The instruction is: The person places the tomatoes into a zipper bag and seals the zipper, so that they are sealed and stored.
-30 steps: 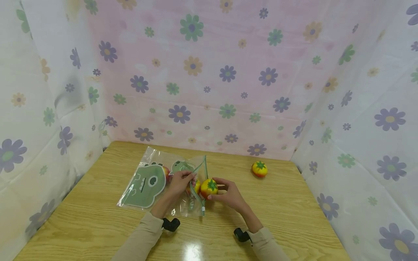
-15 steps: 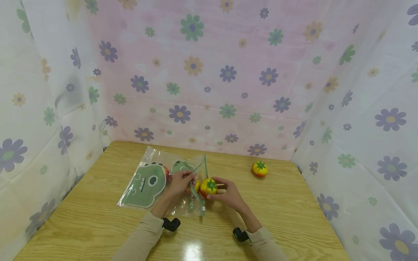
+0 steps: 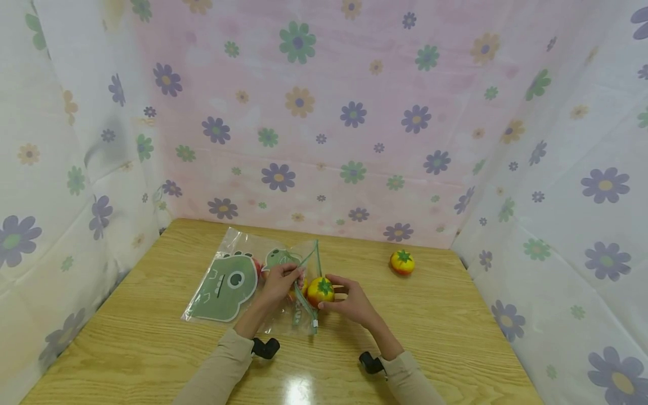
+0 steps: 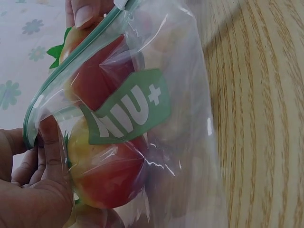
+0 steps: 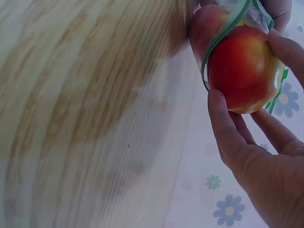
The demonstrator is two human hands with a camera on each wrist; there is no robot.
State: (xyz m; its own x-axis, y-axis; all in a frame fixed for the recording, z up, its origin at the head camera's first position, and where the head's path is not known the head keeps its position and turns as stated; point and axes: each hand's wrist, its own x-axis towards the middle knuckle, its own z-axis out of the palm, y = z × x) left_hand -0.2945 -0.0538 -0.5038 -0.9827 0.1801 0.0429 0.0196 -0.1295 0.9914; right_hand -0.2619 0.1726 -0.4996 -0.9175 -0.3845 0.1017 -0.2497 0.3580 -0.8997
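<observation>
A clear slider zip bag (image 3: 220, 289) printed with a green dinosaur lies on the table, its green-edged mouth facing right. My left hand (image 3: 277, 284) pinches the upper edge of that mouth and lifts it; the left wrist view shows thumb and fingers on the green rim (image 4: 71, 71). Between thumb and fingers, my right hand (image 3: 354, 301) holds a yellow-and-red toy fruit (image 3: 320, 292) with a green leafy top. The fruit is partly within the opening. Inside the bag sits another such fruit (image 4: 107, 166), seen through the plastic, and a red one (image 3: 257, 268) shows farther in.
One more yellow-and-red toy fruit (image 3: 402, 262) stands at the back right of the wooden table (image 3: 430, 337). Flower-patterned cloth (image 3: 324, 140) walls the table at the back and both sides. Black wrist mounts (image 3: 265, 349) sit at the cuffs.
My right hand has moved slightly left, bringing the toy fruit farther into the bag's mouth. My left hand keeps its pinch on the rim, almost still.
</observation>
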